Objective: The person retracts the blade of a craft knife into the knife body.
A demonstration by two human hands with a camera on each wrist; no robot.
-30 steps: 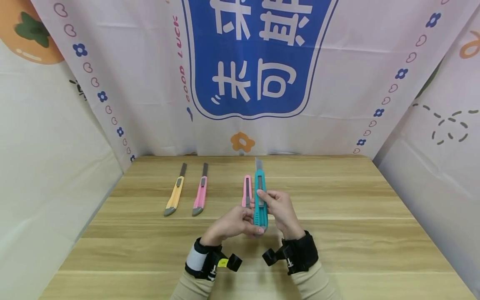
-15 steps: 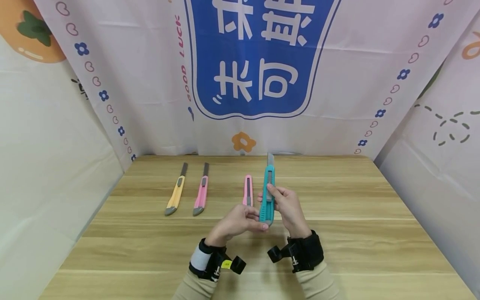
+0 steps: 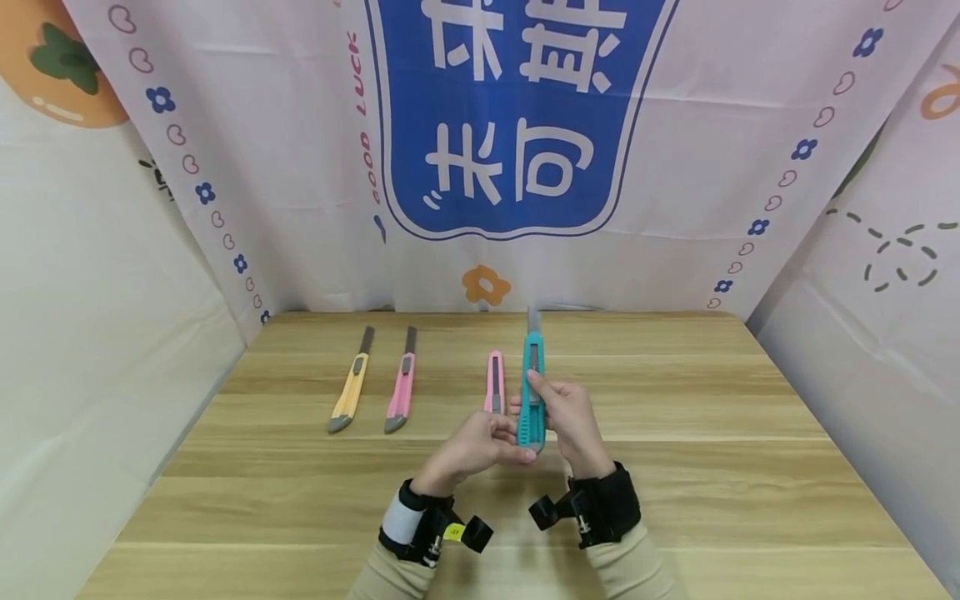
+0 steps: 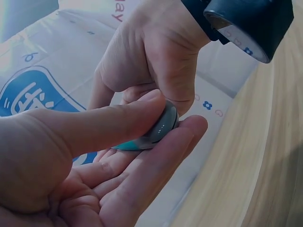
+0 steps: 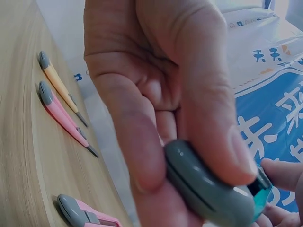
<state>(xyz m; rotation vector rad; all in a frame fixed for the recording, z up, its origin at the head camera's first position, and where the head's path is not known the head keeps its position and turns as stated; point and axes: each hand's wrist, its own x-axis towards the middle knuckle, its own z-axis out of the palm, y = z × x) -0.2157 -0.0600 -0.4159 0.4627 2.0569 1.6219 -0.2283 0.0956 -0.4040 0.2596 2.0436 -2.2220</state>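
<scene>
Table [image 3: 712, 475]: wood-grained, beneath the grip.
Left hand [image 3: 476, 446]: pinches grey end cap [image 5: 203, 189] of teal cutter [image 3: 532, 423].
Right hand [image 3: 573, 417]: grips the body farther up, thumb on its face.
Teal cutter: between both hands, off the table.
Yellow cutter [image 3: 350, 392]: well left of grip.
Far pink cutter [image 3: 402, 392]: beside yellow, gripward.
Near pink cutter [image 3: 494, 379]: just left of grip, partly hidden.
Blade [image 3: 534, 321]: out beyond grip.

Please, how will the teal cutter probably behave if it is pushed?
The teal cutter seems stiff, being straight along its length. The shiny grey end suggests it may be somewhat slippery. Its thin, extended blade could perhaps snap under sideways pressure.
</scene>
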